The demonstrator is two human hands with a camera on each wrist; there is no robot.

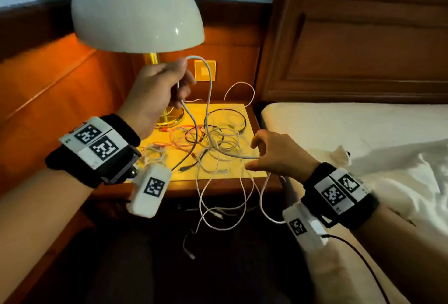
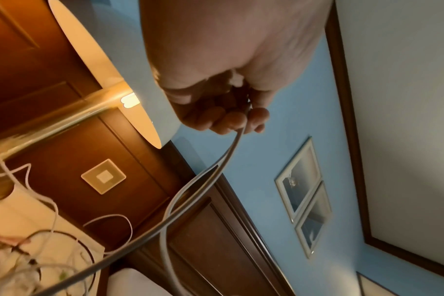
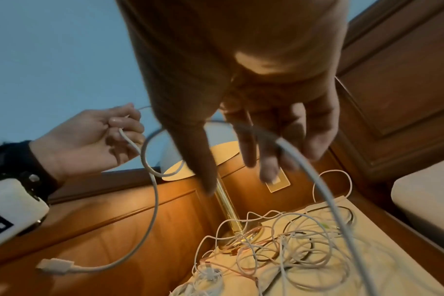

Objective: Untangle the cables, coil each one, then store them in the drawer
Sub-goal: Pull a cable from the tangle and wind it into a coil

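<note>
We lift one white cable out of the tangle.

Our left hand (image 1: 157,88) grips the cable (image 1: 210,90) raised under the lamp (image 1: 135,8); our right hand (image 1: 278,153), fingers loosely spread, touches it low over the tangle (image 1: 213,139) on the nightstand (image 1: 244,109).

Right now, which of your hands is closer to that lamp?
Left. My left hand grips a white cable just under the lamp shade, beside its stem. My right hand is lower, at the nightstand's bed-side edge.

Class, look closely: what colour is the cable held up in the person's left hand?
White, or very pale grey. The cable in the left hand shows best in the right wrist view.
</note>
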